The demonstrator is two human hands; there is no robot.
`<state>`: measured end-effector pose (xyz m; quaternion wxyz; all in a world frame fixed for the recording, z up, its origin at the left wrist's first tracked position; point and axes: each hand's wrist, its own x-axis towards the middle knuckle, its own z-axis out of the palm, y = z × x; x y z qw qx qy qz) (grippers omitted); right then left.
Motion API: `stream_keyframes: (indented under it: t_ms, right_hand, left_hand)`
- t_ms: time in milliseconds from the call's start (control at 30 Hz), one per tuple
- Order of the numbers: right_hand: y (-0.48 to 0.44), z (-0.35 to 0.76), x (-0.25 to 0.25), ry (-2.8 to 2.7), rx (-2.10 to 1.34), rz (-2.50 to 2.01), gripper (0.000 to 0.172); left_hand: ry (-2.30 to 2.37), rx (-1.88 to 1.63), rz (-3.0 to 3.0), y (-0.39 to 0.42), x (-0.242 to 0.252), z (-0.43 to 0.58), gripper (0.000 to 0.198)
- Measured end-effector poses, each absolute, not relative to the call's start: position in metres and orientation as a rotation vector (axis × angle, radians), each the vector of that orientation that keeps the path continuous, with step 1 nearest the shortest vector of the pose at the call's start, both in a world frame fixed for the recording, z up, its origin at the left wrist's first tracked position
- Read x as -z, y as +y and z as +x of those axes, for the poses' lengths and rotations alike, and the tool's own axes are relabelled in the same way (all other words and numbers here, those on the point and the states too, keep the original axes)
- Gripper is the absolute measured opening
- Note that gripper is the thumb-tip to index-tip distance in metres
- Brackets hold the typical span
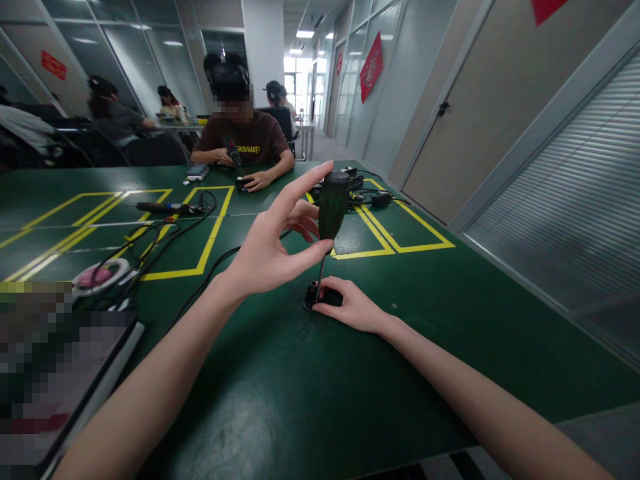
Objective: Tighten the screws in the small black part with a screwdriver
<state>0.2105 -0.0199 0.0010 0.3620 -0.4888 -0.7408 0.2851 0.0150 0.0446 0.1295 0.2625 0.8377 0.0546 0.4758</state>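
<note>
A screwdriver (333, 203) with a dark green handle and black cap stands nearly upright, leaning slightly. My left hand (280, 243) holds it, index finger over the cap and thumb against the handle's lower end; the other fingers curl behind. Its thin shaft runs down to a small round black part (309, 298) on the green table. My right hand (353, 305) pinches that part from the right, thumb and index finger closed near the shaft's tip. Exactly where the tip sits is hidden by the fingers and dark surface.
Across the green table (260, 400), a person (240, 133) holds a dark power tool (233, 152). Another pen-shaped tool (170, 208) with cables lies at left. A tape roll (103, 275) and a blurred box (75, 373) sit nearer. Black cables (380, 198) lie behind the screwdriver.
</note>
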Motion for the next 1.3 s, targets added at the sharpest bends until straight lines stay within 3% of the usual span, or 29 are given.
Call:
stream_keyframes:
  t_ms: [167,400,700,867,1300]
  right_hand:
    - [-0.0195,0.2094,-0.0011,-1.894,-0.748,-1.262,0.017]
    - [-0.0210,0.2104,-0.0009,-1.882,-0.781,-1.253,0.037]
    - [-0.0198,0.2107,0.0018,-1.865,-0.799,-1.255,0.028]
    - [-0.0199,0.2104,0.0010,-1.824,-0.850,-1.233,0.034]
    - [-0.0204,0.2094,-0.0025,-1.823,-0.873,-1.270,0.020]
  left_hand:
    - [0.156,-1.289,2.265,0.0436,-0.1301,0.0147,0.070]
    - [0.175,-1.272,2.271,0.0438,-0.1310,0.0148,0.071]
    - [0.171,-1.286,2.288,0.0450,-0.1303,0.0141,0.071]
    - [0.168,-1.288,2.281,0.0446,-0.1298,0.0140,0.072]
    - [0.172,-1.287,2.269,0.0460,-0.1277,0.0146,0.078]
